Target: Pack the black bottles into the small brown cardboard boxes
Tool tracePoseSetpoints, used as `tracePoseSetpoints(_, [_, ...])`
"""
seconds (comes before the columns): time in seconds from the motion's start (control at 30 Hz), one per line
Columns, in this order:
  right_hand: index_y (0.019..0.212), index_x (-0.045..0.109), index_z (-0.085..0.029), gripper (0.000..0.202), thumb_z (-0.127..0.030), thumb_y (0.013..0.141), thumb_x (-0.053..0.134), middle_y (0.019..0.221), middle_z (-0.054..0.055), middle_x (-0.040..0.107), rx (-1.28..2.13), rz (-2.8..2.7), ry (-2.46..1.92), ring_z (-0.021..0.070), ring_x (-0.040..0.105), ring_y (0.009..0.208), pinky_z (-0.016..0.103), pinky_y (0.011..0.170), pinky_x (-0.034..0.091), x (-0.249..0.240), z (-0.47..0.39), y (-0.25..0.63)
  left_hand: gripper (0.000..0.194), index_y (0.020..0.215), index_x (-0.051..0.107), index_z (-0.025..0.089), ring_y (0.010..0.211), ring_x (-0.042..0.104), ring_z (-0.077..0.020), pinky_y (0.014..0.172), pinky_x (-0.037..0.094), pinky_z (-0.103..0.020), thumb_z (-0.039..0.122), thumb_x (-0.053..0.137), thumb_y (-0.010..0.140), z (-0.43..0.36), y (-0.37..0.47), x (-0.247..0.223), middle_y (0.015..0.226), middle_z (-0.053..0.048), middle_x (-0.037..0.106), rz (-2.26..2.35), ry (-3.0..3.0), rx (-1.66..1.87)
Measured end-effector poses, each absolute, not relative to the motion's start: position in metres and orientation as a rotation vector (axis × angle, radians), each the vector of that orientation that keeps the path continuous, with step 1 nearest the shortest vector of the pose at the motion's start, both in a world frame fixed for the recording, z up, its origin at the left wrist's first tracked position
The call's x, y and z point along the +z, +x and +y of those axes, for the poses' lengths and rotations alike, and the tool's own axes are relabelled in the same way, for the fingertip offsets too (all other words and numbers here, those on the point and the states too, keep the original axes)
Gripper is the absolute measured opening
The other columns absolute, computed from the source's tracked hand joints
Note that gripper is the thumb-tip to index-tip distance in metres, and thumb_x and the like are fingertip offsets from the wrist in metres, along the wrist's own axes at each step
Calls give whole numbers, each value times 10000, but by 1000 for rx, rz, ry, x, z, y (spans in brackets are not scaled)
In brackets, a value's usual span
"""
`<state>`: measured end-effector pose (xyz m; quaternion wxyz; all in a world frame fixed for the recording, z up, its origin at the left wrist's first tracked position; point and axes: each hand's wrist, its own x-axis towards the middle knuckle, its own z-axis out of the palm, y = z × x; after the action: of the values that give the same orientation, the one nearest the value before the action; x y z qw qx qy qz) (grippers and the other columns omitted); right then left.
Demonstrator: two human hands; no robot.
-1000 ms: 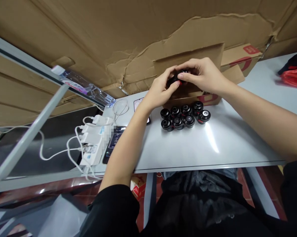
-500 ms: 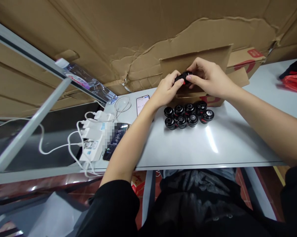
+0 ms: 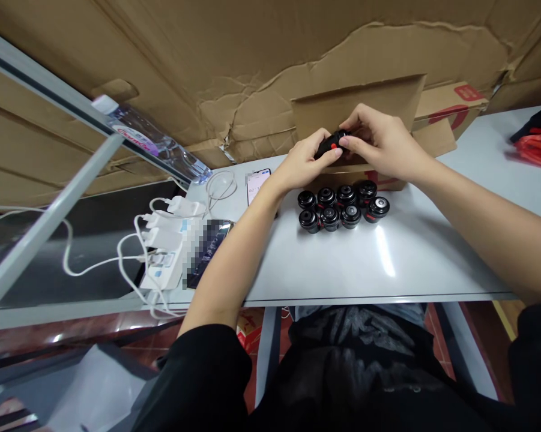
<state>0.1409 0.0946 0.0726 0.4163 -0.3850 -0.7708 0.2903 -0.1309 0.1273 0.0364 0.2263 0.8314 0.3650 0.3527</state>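
Above an open cardboard box (image 3: 355,179), both hands hold one black cylindrical part (image 3: 328,145) with a red spot on its side. My left hand (image 3: 307,159) is closed round its left end, the thumb lying along the near side. The fingertips of my right hand (image 3: 378,135) pinch its right end. Just in front of the box, several black round parts (image 3: 329,217) with red marks stand upright on the grey table (image 3: 324,270) in two rows. The inside of the box is mostly hidden behind my hands.
At the left are a white power strip (image 3: 164,264) with cables, a dark phone (image 3: 205,255) and a lit phone (image 3: 256,183). A water bottle (image 3: 155,138) leans by the metal frame. Red plastic (image 3: 540,147) lies at the far right.
My left thumb has shifted slightly to the right along the black part, and the red spot shows more fully. The whole view has moved a little.
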Motion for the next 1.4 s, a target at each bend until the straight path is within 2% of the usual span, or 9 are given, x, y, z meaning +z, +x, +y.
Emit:
tracePoseSetpoints(0.23, [1176, 825, -391, 508, -857, 1019, 949, 957, 50, 905, 800, -1930, -951, 466, 911, 999, 692, 1010, 768, 65, 102, 143, 714, 1067, 732, 308, 979, 800, -319, 970, 663, -487, 1019, 740, 1123, 129, -133, 37, 938, -34, 782, 1003, 2309, 927])
tracePoseSetpoints(0.43, [1190, 825, -389, 477, -822, 1027, 942, 1002, 43, 913, 812, -1916, -957, 442, 912, 969, 668, 981, 777, 67, 101, 143, 742, 1190, 782, 304, 989, 823, -310, 943, 674, -458, 1017, 577, 1200, 127, -133, 39, 1046, -49, 850, 984, 2375, 913])
tracePoseSetpoints(0.53, [1236, 833, -393, 511, -844, 1022, 944, 1147, 56, 946, 741, -1934, -972, 451, 908, 1095, 665, 1050, 765, 72, 96, 142, 749, 1242, 797, 298, 1048, 848, -318, 977, 687, -462, 995, 522, 1233, 125, -133, 42, 1103, -59, 863, 949, 2356, 922])
tracePoseSetpoints(0.63, [1328, 846, -411, 530, -820, 1013, 965, 1343, 71, 959, 668, -1981, -968, 463, 879, 1262, 673, 1158, 741, 75, 92, 142, 725, 1281, 803, 297, 1141, 861, -331, 1046, 698, -477, 979, 561, 1233, 123, -132, 44, 1175, -69, 873, 965, 2343, 966])
tracePoseSetpoints(0.7, [1385, 845, -417, 550, -792, 1003, 974, 1401, 78, 953, 657, -2003, -954, 472, 876, 1281, 693, 1169, 741, 76, 91, 143, 725, 1287, 798, 296, 1145, 859, -332, 1051, 702, -484, 986, 586, 1221, 124, -131, 42, 1179, -73, 870, 996, 2328, 997])
tracePoseSetpoints(0.97, [1452, 837, -421, 539, -714, 1018, 966, 1424, 95, 943, 639, -1994, -958, 463, 885, 1201, 691, 1090, 774, 71, 98, 145, 803, 1171, 753, 305, 1107, 815, -353, 1089, 683, -563, 1099, 649, 1109, 125, -140, 33, 995, -51, 735, 1079, 2217, 1126])
tracePoseSetpoints(1.1, [1406, 836, -406, 493, -686, 1020, 959, 1282, 92, 952, 650, -2010, -959, 461, 887, 1144, 698, 1117, 761, 69, 98, 144, 813, 1167, 749, 314, 1081, 807, -353, 1088, 689, -584, 1117, 649, 1090, 122, -144, 33, 977, -51, 732, 1114, 2244, 1114])
tracePoseSetpoints(1.3, [1410, 828, -414, 492, -692, 1025, 954, 1265, 73, 955, 656, -2034, -943, 463, 888, 1180, 679, 1148, 753, 70, 96, 143, 867, 1114, 730, 327, 1059, 807, -347, 1027, 685, -543, 1176, 561, 1073, 120, -139, 32, 936, -45, 726, 1137, 2251, 1155])
tracePoseSetpoints(1.4, [1390, 834, -414, 483, -738, 1048, 941, 1330, 80, 957, 643, -2050, -950, 477, 885, 1264, 684, 1217, 733, 71, 96, 144, 856, 1100, 730, 324, 1057, 813, -347, 1014, 665, -534, 1155, 522, 1109, 117, -133, 31, 932, -46, 728, 1121, 2244, 1127])
